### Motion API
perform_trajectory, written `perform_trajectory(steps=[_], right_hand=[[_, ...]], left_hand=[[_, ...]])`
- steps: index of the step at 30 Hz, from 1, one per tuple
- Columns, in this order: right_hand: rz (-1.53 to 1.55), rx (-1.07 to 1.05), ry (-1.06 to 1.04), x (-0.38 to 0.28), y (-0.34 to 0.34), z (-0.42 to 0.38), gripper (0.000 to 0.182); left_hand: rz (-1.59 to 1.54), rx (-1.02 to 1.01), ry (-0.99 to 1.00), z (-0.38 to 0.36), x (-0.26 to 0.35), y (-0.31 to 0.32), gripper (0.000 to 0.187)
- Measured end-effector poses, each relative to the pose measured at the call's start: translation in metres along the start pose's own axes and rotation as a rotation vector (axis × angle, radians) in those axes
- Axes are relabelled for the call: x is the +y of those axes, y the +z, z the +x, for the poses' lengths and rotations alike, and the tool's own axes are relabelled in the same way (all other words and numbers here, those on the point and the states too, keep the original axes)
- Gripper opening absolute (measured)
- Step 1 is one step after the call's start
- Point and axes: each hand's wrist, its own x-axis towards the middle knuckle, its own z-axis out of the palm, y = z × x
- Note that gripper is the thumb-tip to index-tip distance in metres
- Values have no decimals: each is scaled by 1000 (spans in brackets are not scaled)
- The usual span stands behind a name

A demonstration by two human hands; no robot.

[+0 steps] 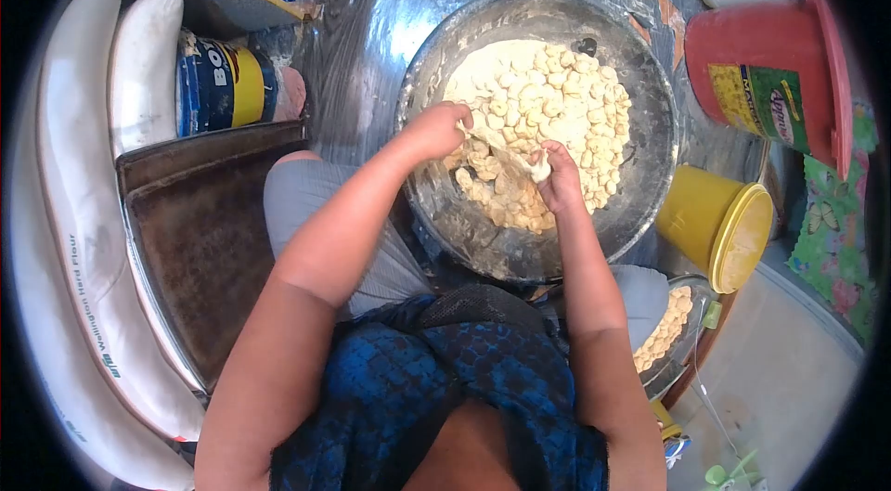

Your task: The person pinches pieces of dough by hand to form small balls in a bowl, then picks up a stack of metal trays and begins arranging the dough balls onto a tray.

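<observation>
The left hand (438, 130) and right hand (561, 179) are pinching opposite ends of a dough strip (504, 153), stretching over a black basin (647, 110) holding dough pieces (580, 106). A white sack (88, 250) is reading "Wellington Hard Flour"; the blue tin (215, 83) is showing "BO", the rest curving away. The red bucket's (798, 32) label is blurring. Fingers are hiding the strip's ends.

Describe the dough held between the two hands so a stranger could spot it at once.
Find the large round dark basin. Over it, between left hand and right hand, runs a pale stretched dough strip. Its long shape sets it apart from the rounded cream dough lumps.
</observation>
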Motion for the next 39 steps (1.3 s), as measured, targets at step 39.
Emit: perform_trajectory(steps=[39], right_hand=[[-1928,-277,-553,38,38,41,26]], left_hand=[[251,-286,-50,8,-2,29,27]])
